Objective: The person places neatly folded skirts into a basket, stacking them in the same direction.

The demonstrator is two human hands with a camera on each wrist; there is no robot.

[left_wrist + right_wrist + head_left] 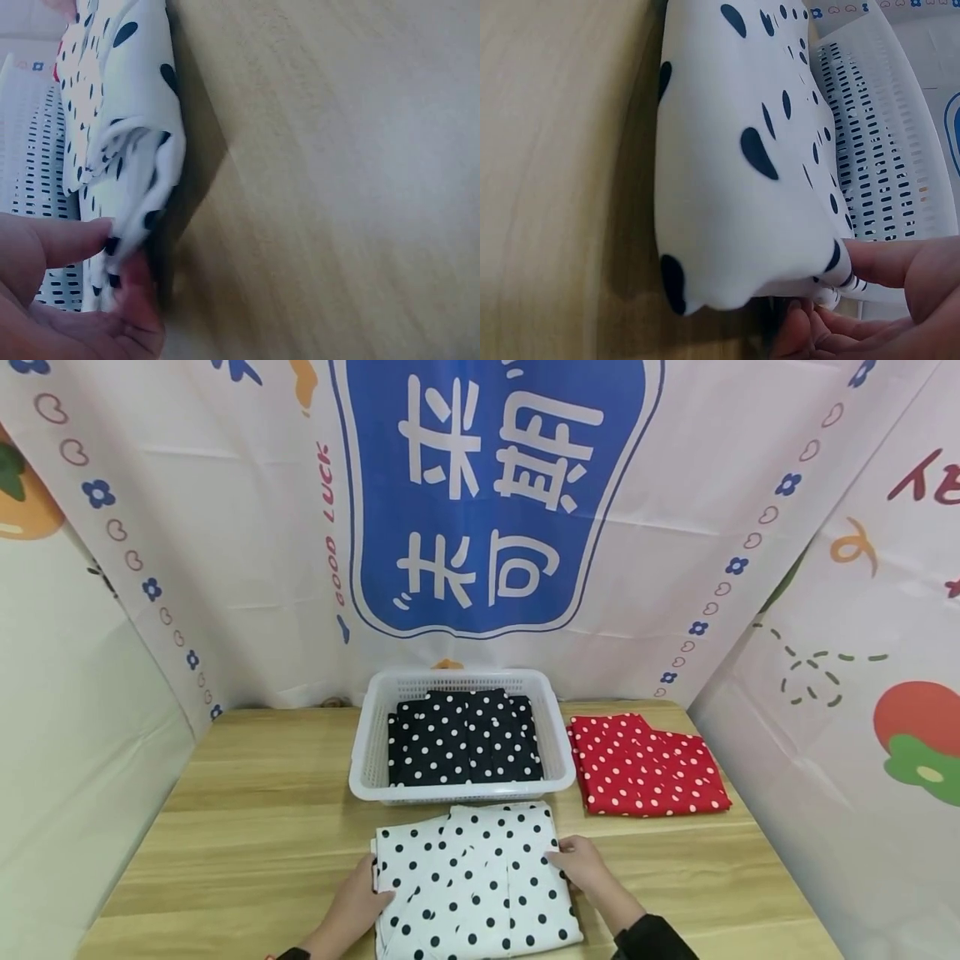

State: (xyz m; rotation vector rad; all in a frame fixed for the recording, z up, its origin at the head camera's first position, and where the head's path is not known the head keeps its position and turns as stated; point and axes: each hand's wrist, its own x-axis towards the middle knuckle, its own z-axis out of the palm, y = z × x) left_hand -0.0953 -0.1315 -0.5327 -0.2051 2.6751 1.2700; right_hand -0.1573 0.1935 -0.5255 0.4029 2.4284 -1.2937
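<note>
A folded white cloth with black dots (472,885) lies in front of the basket on the table. My left hand (352,902) pinches its left edge, thumb on top and fingers beneath; the left wrist view shows the folded layers there, with the thumb (71,240) against them. On the opposite side my right hand (588,868) grips the right edge the same way. In the right wrist view the cloth (735,165) bulges in a rounded fold, and the fingers of my right hand (885,307) go under it. What kind of garment or cloth it is cannot be told.
Behind the cloth stands a white plastic basket (360,768) holding folded black cloth with white dots (465,739). Folded red cloth with white dots (648,768) lies to its right on the wooden table (247,827). A printed curtain (255,568) hangs along the table's back.
</note>
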